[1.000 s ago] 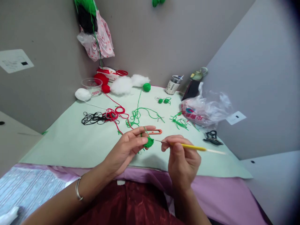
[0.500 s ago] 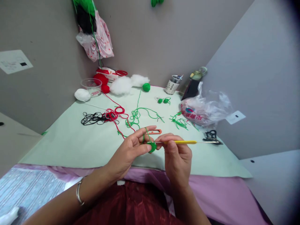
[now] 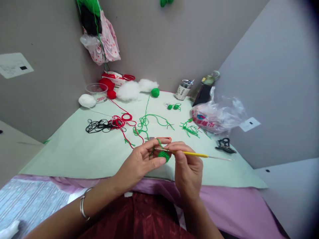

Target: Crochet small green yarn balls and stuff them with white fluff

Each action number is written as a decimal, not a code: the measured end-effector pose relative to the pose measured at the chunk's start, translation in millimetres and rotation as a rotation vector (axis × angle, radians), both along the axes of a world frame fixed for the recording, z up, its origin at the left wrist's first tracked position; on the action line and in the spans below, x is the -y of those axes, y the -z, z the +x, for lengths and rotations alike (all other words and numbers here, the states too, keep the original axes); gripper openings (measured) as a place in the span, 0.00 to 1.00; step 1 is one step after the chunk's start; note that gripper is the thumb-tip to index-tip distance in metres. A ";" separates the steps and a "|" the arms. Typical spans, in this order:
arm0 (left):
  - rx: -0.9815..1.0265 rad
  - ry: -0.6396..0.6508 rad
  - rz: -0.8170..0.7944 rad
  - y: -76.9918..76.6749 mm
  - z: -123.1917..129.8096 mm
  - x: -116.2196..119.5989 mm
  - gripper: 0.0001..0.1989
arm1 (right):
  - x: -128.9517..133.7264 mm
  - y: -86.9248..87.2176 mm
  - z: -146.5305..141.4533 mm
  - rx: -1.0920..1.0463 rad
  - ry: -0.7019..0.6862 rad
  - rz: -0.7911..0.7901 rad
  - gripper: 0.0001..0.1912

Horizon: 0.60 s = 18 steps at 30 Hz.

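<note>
Between the thumb and fingers of my left hand [image 3: 139, 162] is a small green crochet piece [image 3: 163, 155], with green yarn running up over the index finger. My right hand [image 3: 188, 166] grips a crochet hook [image 3: 195, 154] by its yellow handle, pen-like. One metal end of the hook lies at the upper edge of the green piece; the other points out to the right. Just behind my left fingers lies an orange-handled thread snipper [image 3: 163, 138], partly covered by them. A loose tangle of green yarn [image 3: 142, 126] spreads on the table beyond.
Black yarn [image 3: 98, 126] and red yarn [image 3: 127, 117] lie tangled at left. White stuffing [image 3: 128, 91], a green yarn ball [image 3: 155, 92] and a clear tub [image 3: 97, 91] stand at the back. To the right are a plastic bag [image 3: 216, 116], a pen holder [image 3: 183, 90] and a black claw clip [image 3: 225, 146].
The hook has tilted, its right end now lower. The green piece has turned slightly and shifted right and my left index finger has come down a little.
</note>
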<state>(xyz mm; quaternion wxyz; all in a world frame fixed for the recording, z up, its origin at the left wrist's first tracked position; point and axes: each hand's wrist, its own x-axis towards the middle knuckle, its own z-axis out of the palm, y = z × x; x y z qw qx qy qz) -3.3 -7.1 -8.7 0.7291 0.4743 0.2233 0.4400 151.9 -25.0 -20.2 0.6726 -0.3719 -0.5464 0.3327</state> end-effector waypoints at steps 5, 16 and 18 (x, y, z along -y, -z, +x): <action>-0.093 -0.032 0.044 1.3 -2.9 -1.1 0.18 | 1.0 1.8 3.0 -0.029 0.004 -0.003 0.09; -0.043 -0.067 -0.046 4.5 -1.8 -0.5 0.28 | -0.8 3.0 6.1 -0.060 -0.108 -0.016 0.10; -0.033 -0.081 -0.057 5.6 -1.3 -0.8 0.32 | -0.7 2.9 6.2 -0.038 -0.104 -0.024 0.10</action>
